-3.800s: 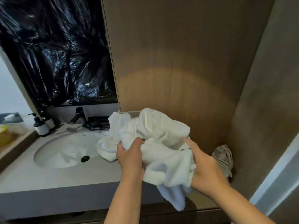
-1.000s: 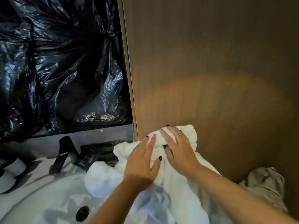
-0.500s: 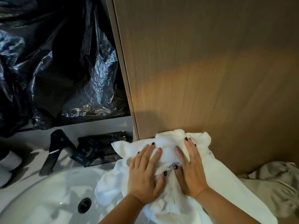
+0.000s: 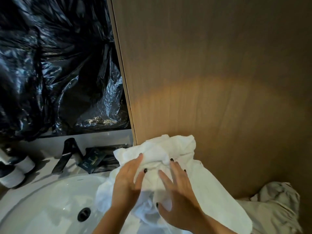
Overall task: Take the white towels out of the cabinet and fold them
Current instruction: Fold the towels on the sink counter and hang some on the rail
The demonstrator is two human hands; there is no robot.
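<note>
Far left we see two pump bottles (image 4: pixel 16 171), cut off by the frame edge, standing on the counter (image 4: pixel 10 193). Behind them black plastic sheeting (image 4: pixel 55 68) covers the wall down to the ledge. The black faucet (image 4: pixel 67 154) stands at the far rim of the white sink (image 4: pixel 42 208), with dark packets (image 4: pixel 96 159) just right of it. The drain (image 4: pixel 83 214) sits near us; the bowl left of it is open room.

Our left hand (image 4: pixel 128 181) lies flat, fingers spread, pressing on the white towel (image 4: pixel 168 149). The towel is bunched on the counter, its left edge spilling over the sink's right rim, its far edge touching the wooden panel (image 4: pixel 211 73). Our right hand (image 4: pixel 177 191) is also spread flat on the towel, just right of the left, thumb near us; neither hand pinches the cloth. The towel's right edge runs diagonally toward the near right.

The panel rises straight behind, leaving no room past the towel. In the right corner, a crumpled grey-white cloth (image 4: pixel 278 200) sits against the panel, near the towel's right edge.
</note>
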